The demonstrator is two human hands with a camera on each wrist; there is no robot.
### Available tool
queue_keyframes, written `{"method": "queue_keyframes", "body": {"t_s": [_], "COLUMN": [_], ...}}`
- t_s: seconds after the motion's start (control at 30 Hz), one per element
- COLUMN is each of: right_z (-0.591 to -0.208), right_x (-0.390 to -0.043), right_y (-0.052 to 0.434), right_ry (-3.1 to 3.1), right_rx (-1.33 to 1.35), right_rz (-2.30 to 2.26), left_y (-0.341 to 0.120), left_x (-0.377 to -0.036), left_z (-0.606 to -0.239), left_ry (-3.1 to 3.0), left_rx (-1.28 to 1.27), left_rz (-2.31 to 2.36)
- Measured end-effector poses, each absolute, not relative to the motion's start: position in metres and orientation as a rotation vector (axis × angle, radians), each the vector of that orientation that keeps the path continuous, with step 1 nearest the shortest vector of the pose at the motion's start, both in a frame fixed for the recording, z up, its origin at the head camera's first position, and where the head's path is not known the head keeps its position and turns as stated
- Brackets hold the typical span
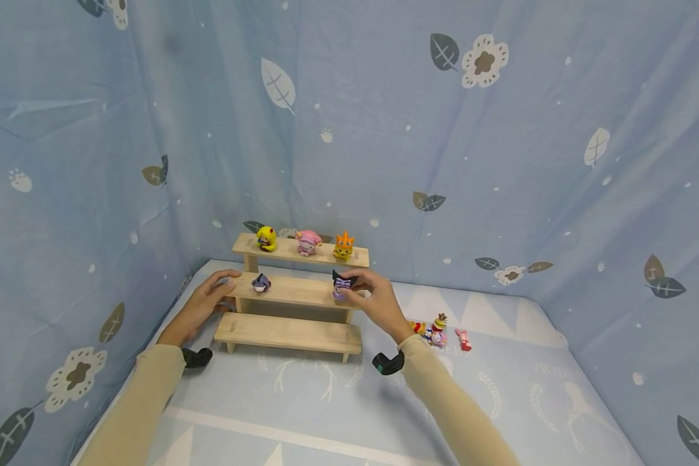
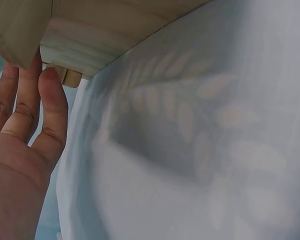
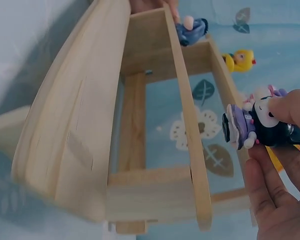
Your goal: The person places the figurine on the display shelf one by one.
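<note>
1. Head view: the right hand (image 1: 375, 301) pinches a black and purple figure (image 1: 342, 285) at the right end of the middle step of a wooden stepped shelf (image 1: 294, 291). The left hand (image 1: 206, 304) rests with straight fingers against the shelf's left end. A blue figure (image 1: 261, 283) stands on the same step; three figures (image 1: 305, 241) line the top step; loose figures (image 1: 439, 331) lie on the bed sheet (image 1: 501, 388).
2. Left wrist view: straight fingers (image 2: 50, 110) touch the wood; contact appears light, though the view is cramped.
3. Right wrist view: the figure is at the step's edge, seemingly not seated. Judgement: placing is in hand; next calls for setting it upright, then releasing.
</note>
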State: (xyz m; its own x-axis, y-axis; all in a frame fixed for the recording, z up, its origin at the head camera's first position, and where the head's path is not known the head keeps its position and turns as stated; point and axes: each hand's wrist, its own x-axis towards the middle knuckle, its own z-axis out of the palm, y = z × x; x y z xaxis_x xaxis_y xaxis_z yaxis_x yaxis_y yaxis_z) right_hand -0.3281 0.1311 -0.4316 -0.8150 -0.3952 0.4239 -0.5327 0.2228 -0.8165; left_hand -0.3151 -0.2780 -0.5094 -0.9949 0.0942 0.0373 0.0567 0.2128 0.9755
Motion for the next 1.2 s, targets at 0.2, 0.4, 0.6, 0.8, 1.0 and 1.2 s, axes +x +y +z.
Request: {"method": "queue_keyframes", "body": {"t_s": [0.2, 0.4, 0.6, 0.8, 1.0, 1.2], "right_z": [-0.433, -0.433, -0.435, -0.439, -0.443, -0.443], "right_x": [-0.329, -0.330, -0.333, -0.336, -0.336, -0.337], "right_y": [0.114, 0.100, 0.087, 0.077, 0.067, 0.061], "right_ry": [-2.370, -2.365, -2.378, -2.369, -2.371, -2.365], "right_rx": [0.914, 0.960, 0.963, 0.957, 0.938, 0.934], "right_rz": [1.672, 1.688, 1.671, 1.689, 1.705, 1.723], "left_y": [-0.276, -0.276, -0.278, -0.280, -0.278, -0.280], "left_x": [-0.315, -0.316, -0.319, -0.322, -0.318, -0.319], "left_z": [-0.506, -0.506, -0.509, -0.511, -0.505, -0.507], "left_ry": [2.398, 2.389, 2.392, 2.397, 2.388, 2.380], "left_rx": [0.144, 0.156, 0.147, 0.161, 0.140, 0.146], "left_rz": [1.955, 1.964, 1.965, 1.975, 1.981, 1.993]}}
